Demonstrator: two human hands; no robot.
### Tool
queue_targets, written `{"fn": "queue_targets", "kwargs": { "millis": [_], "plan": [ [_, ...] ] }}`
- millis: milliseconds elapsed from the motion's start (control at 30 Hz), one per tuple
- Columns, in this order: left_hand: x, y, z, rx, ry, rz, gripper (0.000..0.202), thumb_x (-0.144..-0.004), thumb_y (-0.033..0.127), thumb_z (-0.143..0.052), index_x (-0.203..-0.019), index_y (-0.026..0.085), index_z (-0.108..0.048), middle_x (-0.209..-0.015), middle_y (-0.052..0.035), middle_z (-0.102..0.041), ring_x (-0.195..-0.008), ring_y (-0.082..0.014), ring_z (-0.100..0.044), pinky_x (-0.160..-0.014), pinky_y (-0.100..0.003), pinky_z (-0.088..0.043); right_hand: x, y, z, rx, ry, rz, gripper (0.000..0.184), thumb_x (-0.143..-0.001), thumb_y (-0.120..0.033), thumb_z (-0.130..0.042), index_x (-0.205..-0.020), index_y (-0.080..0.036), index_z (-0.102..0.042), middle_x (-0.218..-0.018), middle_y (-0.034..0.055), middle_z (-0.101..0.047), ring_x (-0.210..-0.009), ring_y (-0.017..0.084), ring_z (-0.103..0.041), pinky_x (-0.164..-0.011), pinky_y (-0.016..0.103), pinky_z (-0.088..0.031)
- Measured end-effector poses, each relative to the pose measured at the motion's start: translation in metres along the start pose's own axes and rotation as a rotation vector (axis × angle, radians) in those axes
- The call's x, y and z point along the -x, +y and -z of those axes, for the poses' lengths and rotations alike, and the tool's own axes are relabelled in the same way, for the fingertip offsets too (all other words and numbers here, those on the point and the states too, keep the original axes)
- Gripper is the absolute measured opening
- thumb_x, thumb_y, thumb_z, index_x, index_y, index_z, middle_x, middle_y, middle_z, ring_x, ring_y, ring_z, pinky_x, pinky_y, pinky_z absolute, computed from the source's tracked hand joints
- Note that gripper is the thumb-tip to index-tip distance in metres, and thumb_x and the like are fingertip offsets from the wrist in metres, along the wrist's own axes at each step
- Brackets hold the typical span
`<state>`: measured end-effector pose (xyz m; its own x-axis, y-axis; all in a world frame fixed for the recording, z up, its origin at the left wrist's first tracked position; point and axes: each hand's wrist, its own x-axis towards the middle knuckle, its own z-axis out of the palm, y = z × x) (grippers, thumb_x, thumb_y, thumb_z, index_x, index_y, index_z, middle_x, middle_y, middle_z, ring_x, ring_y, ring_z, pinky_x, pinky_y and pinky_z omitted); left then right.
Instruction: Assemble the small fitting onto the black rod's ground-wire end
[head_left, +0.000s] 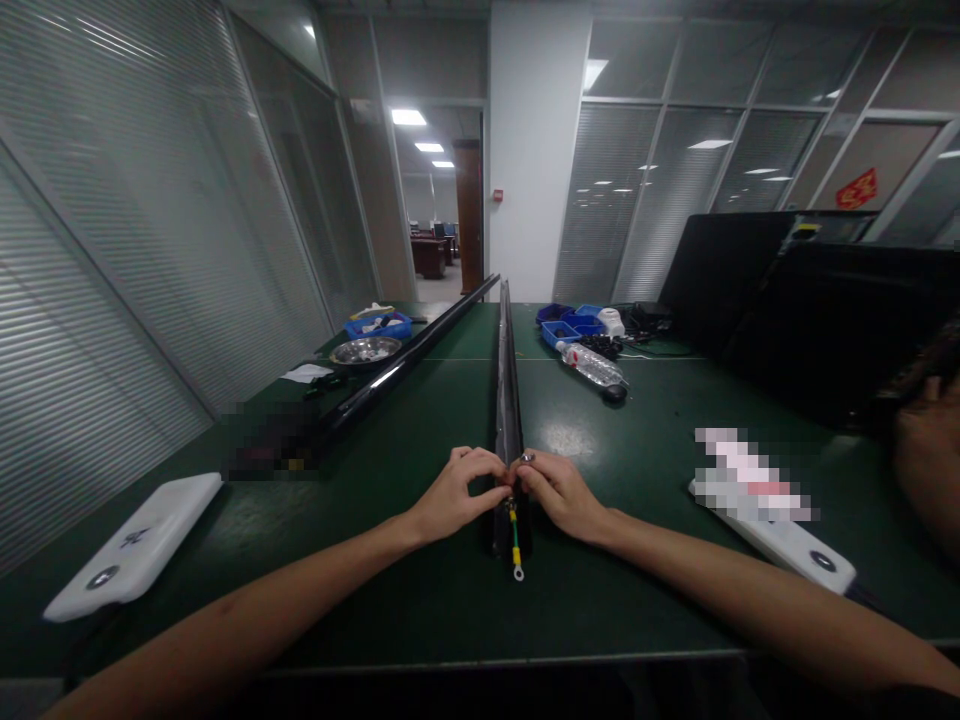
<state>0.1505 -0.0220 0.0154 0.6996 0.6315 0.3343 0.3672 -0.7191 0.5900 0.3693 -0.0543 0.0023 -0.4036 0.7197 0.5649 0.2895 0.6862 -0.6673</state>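
Observation:
A long dark metal rail runs away from me along the table, its near end between my hands. My left hand is closed in a pinch at the rail, thumb and forefinger meeting over it. From the other side my right hand pinches at the same spot, fingertips against those of the left. What the fingertips hold is hidden. Just below them a short green-and-yellow wire lies along the rail's near end, a ring terminal at its lower end pointing toward me.
On the green table, a second dark rail lies at left, near a metal bowl and blue bin. At right are blue trays, a plastic bottle, a white device and another person's hand. Another white device lies left.

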Motion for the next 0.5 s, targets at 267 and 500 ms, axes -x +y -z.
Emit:
{"fn": "queue_targets", "kwargs": {
  "millis": [267, 500],
  "plan": [
    [0.0, -0.0031, -0.0014, -0.012, 0.005, -0.008, 0.009, -0.097, 0.03, -0.062, -0.097, 0.022, -0.065, -0.106, -0.0008, -0.071, -0.109, -0.0206, -0.061, -0.102, -0.037, -0.033, 0.0009, -0.0005, -0.0002, 0.01, 0.003, -0.009, 0.036, -0.108, -0.035, -0.041, -0.09, -0.017, -0.065, -0.077, 0.0011, -0.058, -0.069, 0.014, -0.055, -0.068, 0.026, -0.044],
    [-0.0004, 0.0002, 0.0, 0.001, -0.001, 0.002, 0.01, -0.096, 0.031, -0.064, -0.096, 0.021, -0.065, -0.106, -0.0011, -0.071, -0.108, -0.0212, -0.061, -0.101, -0.038, -0.033, 0.0004, 0.0004, 0.0001, 0.012, 0.0, 0.008, 0.039, -0.109, -0.038, -0.038, -0.089, -0.017, -0.064, -0.077, 0.0016, -0.057, -0.069, 0.014, -0.055, -0.068, 0.026, -0.044]
  ]
}}
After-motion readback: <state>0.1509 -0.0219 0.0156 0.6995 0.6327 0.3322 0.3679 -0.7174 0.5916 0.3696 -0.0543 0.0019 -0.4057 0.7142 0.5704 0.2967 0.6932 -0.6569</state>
